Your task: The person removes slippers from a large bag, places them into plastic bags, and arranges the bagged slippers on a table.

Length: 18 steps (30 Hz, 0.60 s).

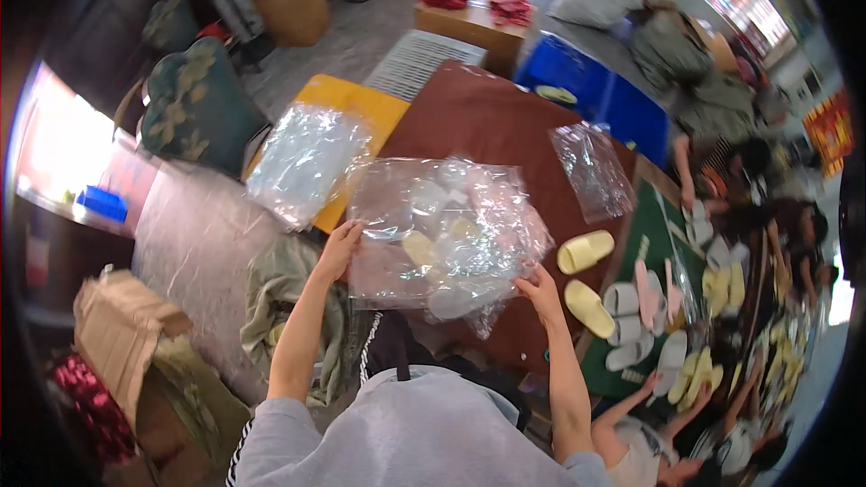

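A large clear plastic bag (379, 275) is stretched between my hands over the brown table. My left hand (343, 248) pinches its left edge, and my right hand (541, 293) grips its lower right side. Yellow, whitish and pink slipper shapes (419, 248) show through the shiny film; whether they lie inside the bag or beneath it, I cannot tell. Right of my right hand sit two yellow slippers (585, 252) on the table. Another clear bag (595, 171) lies flat farther back, and a stack of clear bags (311, 162) rests on a yellow board (388, 113).
Grey, pink and yellow slippers (624, 311) crowd a green tabletop (600, 368) to the right, where several people work; one person's hands (651, 384) reach toward slippers. Blue bins (586, 81) stand behind the brown table (469, 113). Cardboard boxes (293, 9) and a chair (203, 99) are around.
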Motion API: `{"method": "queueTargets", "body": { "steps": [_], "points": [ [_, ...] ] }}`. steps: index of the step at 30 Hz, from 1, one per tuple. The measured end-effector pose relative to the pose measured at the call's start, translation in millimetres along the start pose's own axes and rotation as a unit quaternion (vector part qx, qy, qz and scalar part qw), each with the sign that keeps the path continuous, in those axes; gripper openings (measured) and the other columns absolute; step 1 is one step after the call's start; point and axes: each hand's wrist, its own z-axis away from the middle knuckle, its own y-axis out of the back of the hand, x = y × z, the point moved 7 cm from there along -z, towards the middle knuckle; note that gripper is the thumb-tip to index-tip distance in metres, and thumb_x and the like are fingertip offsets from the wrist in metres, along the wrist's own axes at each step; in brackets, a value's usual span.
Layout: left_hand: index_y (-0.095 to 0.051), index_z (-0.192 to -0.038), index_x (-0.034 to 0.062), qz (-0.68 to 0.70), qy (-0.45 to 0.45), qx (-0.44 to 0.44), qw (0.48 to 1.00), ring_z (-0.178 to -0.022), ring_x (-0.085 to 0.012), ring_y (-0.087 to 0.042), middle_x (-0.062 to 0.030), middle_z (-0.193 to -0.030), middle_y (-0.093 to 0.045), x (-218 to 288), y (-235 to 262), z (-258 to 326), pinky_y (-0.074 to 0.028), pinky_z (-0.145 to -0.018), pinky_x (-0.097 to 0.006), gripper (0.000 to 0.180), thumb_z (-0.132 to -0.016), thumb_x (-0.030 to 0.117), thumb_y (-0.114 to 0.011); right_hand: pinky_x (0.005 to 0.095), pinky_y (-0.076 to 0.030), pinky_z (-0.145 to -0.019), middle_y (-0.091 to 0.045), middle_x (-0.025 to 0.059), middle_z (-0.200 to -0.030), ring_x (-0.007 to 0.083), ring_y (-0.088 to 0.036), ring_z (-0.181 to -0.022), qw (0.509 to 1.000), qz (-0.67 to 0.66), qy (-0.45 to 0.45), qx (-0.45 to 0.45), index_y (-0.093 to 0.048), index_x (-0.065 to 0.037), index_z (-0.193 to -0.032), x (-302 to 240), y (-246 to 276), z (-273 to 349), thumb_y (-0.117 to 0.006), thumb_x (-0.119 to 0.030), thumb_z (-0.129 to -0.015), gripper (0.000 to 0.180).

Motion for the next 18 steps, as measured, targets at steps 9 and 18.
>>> {"method": "queueTargets", "body": {
  "steps": [9,18],
  "points": [
    [-0.048,-0.122,0.0012,0.166,0.007,0.07,0.984,-0.096,-0.0281,-0.063,-0.0171,-0.117,-0.059,32.8,209.0,-87.6,-0.053,-0.075,-0.033,0.035,-0.099,0.026,-0.043,0.022,-0.046,-0.067,-0.059,0.0024,-0.085,0.0081,-0.054,-0.073,0.985,0.154,0.057,-0.045,-0.045,-0.002,-0.132,-80.2,-210.2,-222.5,-0.063,-0.005,-0.082,0.053],
    [-0.045,-0.125,0.0011,0.235,0.017,0.246,0.94,-0.097,-0.0288,-0.063,-0.0175,-0.12,-0.058,-46.1,376.2,-169.5,-0.053,-0.076,-0.03,0.037,-0.098,0.026,-0.046,0.027,-0.044,-0.088,-0.051,0.012,-0.123,0.014,-0.054,-0.102,0.983,0.157,0.084,-0.042,-0.031,-0.008,-0.142,-69.5,-379.8,-398.5,-0.061,-0.009,-0.086,0.063]
  ]
}}
